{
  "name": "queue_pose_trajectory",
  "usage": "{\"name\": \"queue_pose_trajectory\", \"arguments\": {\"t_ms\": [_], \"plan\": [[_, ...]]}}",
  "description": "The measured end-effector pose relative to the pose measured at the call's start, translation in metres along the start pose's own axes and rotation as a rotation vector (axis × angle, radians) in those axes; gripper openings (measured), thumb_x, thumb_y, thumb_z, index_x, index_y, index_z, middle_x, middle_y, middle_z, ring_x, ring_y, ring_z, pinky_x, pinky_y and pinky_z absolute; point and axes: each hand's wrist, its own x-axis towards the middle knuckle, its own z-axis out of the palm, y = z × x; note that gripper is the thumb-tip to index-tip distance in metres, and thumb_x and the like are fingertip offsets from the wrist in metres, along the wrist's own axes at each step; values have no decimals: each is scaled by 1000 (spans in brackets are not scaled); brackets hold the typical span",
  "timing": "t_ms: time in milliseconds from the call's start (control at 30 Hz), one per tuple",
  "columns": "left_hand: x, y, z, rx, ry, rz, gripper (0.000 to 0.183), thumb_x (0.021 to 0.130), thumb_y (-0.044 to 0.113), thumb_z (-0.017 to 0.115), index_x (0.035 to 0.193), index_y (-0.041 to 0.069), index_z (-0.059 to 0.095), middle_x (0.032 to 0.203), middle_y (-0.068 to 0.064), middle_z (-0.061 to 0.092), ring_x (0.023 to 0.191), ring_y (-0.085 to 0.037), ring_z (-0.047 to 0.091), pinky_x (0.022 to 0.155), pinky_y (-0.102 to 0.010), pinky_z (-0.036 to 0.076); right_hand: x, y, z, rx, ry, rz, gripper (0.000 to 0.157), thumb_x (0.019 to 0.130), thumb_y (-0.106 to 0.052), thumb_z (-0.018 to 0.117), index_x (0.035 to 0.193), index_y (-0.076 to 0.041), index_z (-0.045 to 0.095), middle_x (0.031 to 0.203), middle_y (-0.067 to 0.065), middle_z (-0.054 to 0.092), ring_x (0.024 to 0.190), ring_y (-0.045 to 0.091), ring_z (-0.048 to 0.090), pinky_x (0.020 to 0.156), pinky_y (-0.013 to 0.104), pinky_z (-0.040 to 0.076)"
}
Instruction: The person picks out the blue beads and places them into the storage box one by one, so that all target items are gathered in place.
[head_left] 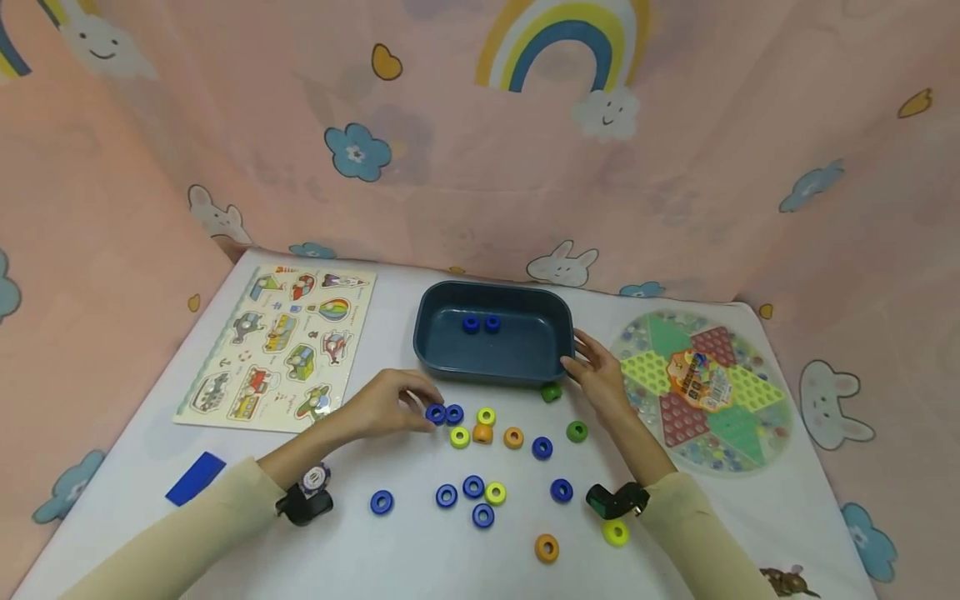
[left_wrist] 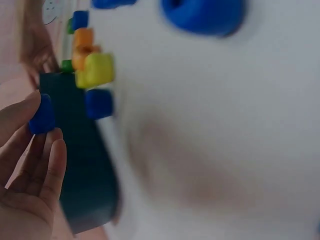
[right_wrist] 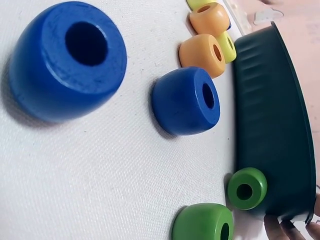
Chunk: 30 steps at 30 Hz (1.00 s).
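My left hand (head_left: 397, 403) is in front of the dark blue-green tray (head_left: 491, 373) and pinches a blue bead (left_wrist: 43, 115) between thumb and fingers. Beside it on the table lies another blue bead (head_left: 454, 414). My right hand (head_left: 600, 375) holds the tray at its near right corner, fingertips at the rim and wall. Two blue beads (head_left: 471, 324) sit inside the tray near its back wall. A green bead (right_wrist: 247, 188) lies right against the tray's front, with another green bead (head_left: 577, 431) nearer to me.
Several blue, yellow (head_left: 495, 493) and orange beads (head_left: 547, 548) are scattered before the tray. To the left lie a picture puzzle board (head_left: 281, 350) and a flat blue piece (head_left: 196, 478). A round patterned game board (head_left: 705, 392) lies to the right. A pink curtain (head_left: 450, 217) hangs behind.
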Motion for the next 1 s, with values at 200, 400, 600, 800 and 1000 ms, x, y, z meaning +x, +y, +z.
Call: {"name": "queue_pose_trajectory", "arguments": {"t_ms": [200, 400, 600, 800, 1000], "plan": [[42, 23, -31, 39, 6, 29, 30, 70, 7, 80, 98, 7, 69, 95, 0, 64, 83, -16, 61, 73, -31, 53, 4, -6, 1, -5, -11, -7, 57, 90, -1, 58, 141, -11, 38, 139, 15, 40, 122, 28, 44, 95, 36, 42], [102, 35, -50, 133, -54, 20, 31, 69, 6, 81, 98, 3, 69, 94, -4, 65, 83, -18, 61, 71, -24, 52, 1, -5, 3, 5, -12, 29, 58, 90, -1, 58, 142, -13, 37, 140, 14, 39, 123, 27, 43, 94, 34, 43], [179, 37, -46, 259, -157, -5, 29, 67, 4, 82, 93, 1, 70, 92, -7, 68, 81, -17, 63, 71, -23, 52, -6, -3, -1, 34, -9, 27, 58, 90, 0, 57, 142, -13, 36, 140, 14, 39, 122, 27, 43, 92, 33, 45], [221, 32, -24, 391, -268, -20, 28, 66, -1, 81, 91, 0, 70, 91, -8, 68, 83, -19, 62, 72, -24, 52, -4, -2, 2, 41, -8, 19, 57, 90, 0, 58, 141, -12, 38, 139, 14, 40, 121, 27, 44, 91, 32, 46], [233, 18, 7, 470, -393, 2, 27, 64, -8, 77, 89, 0, 71, 88, -9, 68, 78, -18, 62, 67, -24, 52, -5, 0, 1, 24, 15, 6, 56, 89, 0, 59, 141, -10, 39, 138, 16, 41, 120, 30, 46, 90, 34, 46]]}}
